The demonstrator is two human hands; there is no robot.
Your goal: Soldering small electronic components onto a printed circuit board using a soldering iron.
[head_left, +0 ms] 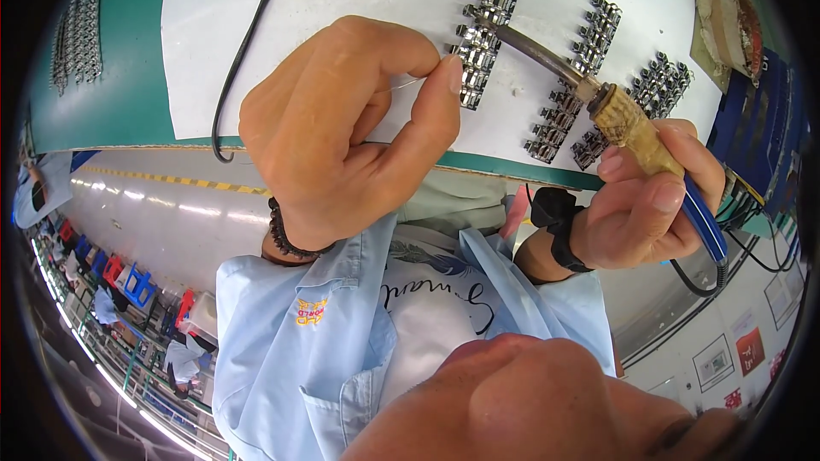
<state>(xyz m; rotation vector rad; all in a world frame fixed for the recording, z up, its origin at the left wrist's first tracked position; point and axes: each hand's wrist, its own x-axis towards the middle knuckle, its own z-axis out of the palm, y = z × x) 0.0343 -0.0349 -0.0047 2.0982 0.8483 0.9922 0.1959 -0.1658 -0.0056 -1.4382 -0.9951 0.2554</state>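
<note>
My left hand (342, 119) is closed in a pinch, with a thin solder wire (406, 84) between thumb and forefinger. In my right hand (653, 196) is a soldering iron (636, 132) with a yellowed grip wrap and a blue handle. Its dark tip reaches down-left onto a long row of small shiny metal connectors (478, 55), apparently touching it; the exact contact is too small to make out. My left fingertips are right beside that row's left edge. Further rows of connectors (555, 124) lie to the right on a white sheet (325, 26).
Another batch of metal parts (77, 38) sits on the green table mat (128, 77) at far left. A black cable (248, 43) crosses the sheet. At right are a wrapped block on a board (726, 21) and a blue device (764, 128). The iron's cord (700, 288) loops beneath my right hand.
</note>
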